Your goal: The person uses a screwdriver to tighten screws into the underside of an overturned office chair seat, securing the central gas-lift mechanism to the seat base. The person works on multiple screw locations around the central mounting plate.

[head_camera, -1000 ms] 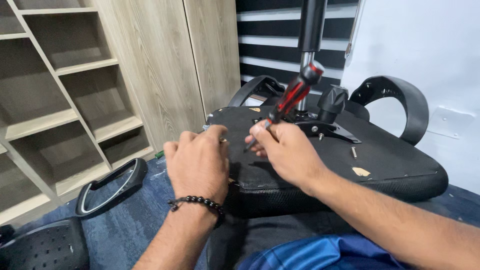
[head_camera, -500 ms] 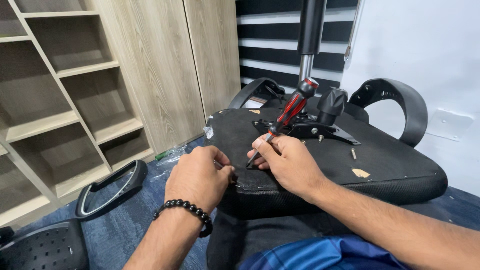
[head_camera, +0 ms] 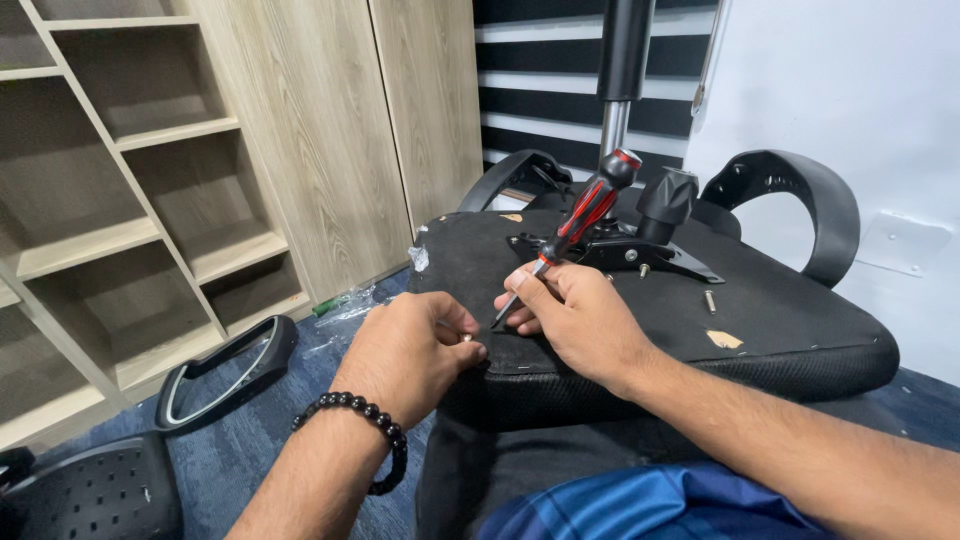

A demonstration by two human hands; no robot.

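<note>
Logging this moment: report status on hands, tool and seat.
Right hand grips red-and-black screwdriver, tip down at upturned seat edge. Left hand pinches something small beside the tip. Loose screw lies apart, clear.

We saw a red and black screwdriver [head_camera: 585, 213] with a silver shaft, held in the right hand [head_camera: 575, 315] over the black underside of a chair seat [head_camera: 780, 310]. A tan patch [head_camera: 724, 339] marked that black surface toward three o'clock. The left hand [head_camera: 410, 350] wore a bracelet of glossy black beads [head_camera: 365, 425] at the wrist. At twelve o'clock the seat's column [head_camera: 622, 60] was black above bare silver metal. The shelving [head_camera: 140, 180] at nine o'clock was pale wood grain. The carpet [head_camera: 250, 430] was dark blue, the wall [head_camera: 860, 100] at two o'clock white, and the blind [head_camera: 540, 90] striped black and white. At six o'clock lay blue plaid cloth [head_camera: 640, 505].
</note>
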